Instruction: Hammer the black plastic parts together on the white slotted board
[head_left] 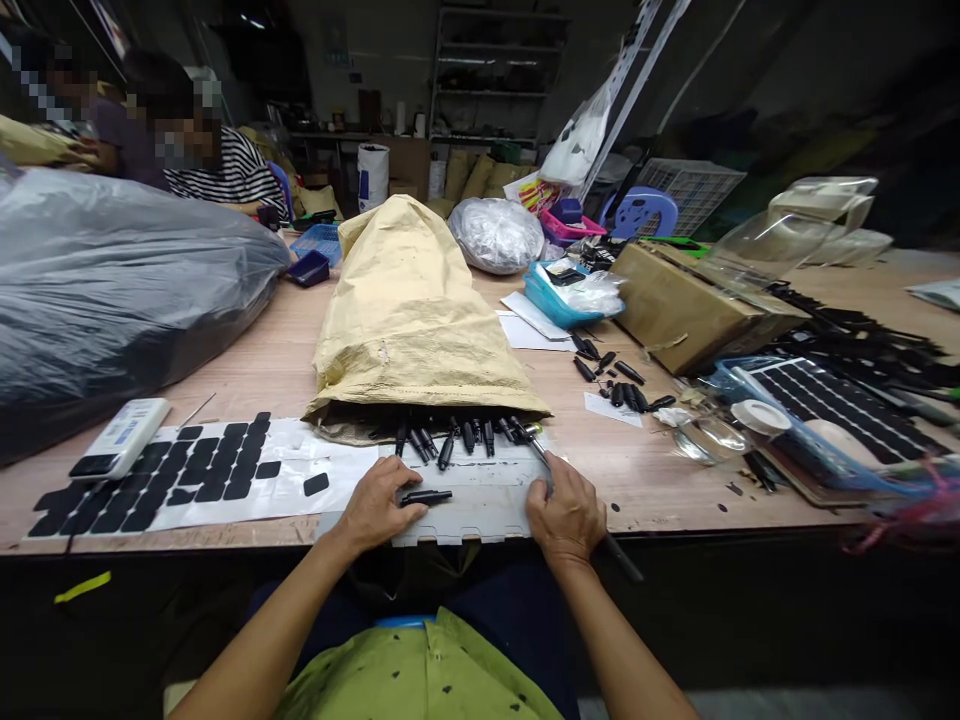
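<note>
My left hand (380, 503) is closed on a slim black cylindrical part (427, 496), which lies sideways between thumb and fingers, low over a grey board (472, 510). A long dark-handled tool (621, 558) runs through my right hand (566, 510), whose fingers are wrapped round it. The tool's shiny metal end points away from me, and its exact kind is unclear. Beyond both hands, several similar black parts (445, 452) lie at the mouth of a tan woven sack (420, 320). Some reach into the shadow under its edge.
Black adhesive pads (202, 465) on white sheets and a white box-shaped device (120, 438) lie left. A large grey plastic bag (127, 290) bulges behind them. At right are loose black parts (628, 372), a cardboard box (697, 300) and a blue basket (562, 300). People sit back left.
</note>
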